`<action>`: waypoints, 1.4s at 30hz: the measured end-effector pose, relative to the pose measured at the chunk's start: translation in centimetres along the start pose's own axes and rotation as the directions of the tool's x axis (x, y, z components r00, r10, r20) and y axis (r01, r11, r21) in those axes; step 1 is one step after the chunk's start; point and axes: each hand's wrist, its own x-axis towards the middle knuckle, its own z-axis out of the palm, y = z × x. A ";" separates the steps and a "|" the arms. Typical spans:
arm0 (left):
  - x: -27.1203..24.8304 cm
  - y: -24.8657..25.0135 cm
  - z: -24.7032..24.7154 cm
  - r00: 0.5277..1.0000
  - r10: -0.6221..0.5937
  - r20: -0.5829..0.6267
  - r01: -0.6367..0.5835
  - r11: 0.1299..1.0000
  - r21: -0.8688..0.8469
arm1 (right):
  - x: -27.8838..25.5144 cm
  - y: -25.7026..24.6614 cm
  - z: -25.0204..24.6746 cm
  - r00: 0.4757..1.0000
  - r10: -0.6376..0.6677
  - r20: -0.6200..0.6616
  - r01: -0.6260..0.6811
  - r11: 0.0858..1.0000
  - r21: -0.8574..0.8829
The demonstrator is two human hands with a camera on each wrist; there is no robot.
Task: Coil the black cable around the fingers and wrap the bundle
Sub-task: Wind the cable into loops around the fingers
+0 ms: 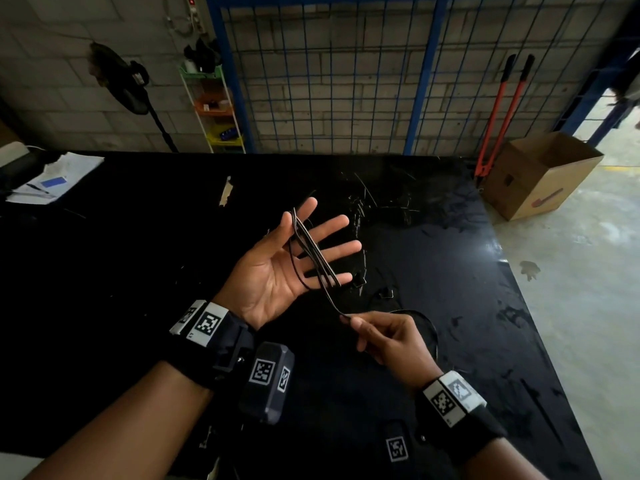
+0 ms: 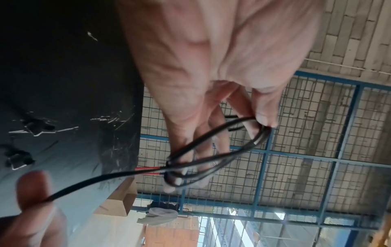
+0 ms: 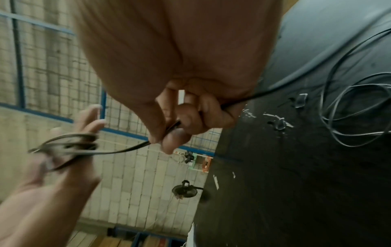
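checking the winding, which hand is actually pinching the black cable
The right hand: it pinches the black cable between thumb and fingertips. The left hand is spread flat, loops merely slung around its fingers.

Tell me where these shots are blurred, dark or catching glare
Head view: the black table is underexposed, with a glare spot near its right edge, and the blue mesh fence bows from the wide lens. Left wrist view: the right hand is soft, the black cable fairly sharp. Right wrist view: the left hand is motion-blurred.
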 end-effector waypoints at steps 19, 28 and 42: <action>-1.8 -5.1 0.0 0.934 -0.313 -0.169 0.355 0.792 0.496 | 2.9 -9.6 -1.4 0.983 -0.182 -0.024 0.154 0.889 -0.431; -0.8 -5.1 -1.7 0.957 -0.081 -0.278 0.213 0.847 0.486 | -0.9 -8.7 0.2 0.944 -0.328 -0.027 0.292 0.872 -0.392; 1.1 -1.4 -0.2 0.980 0.049 -0.193 -0.029 0.994 0.109 | -1.5 -2.2 1.4 0.998 -0.059 0.023 0.057 0.994 0.096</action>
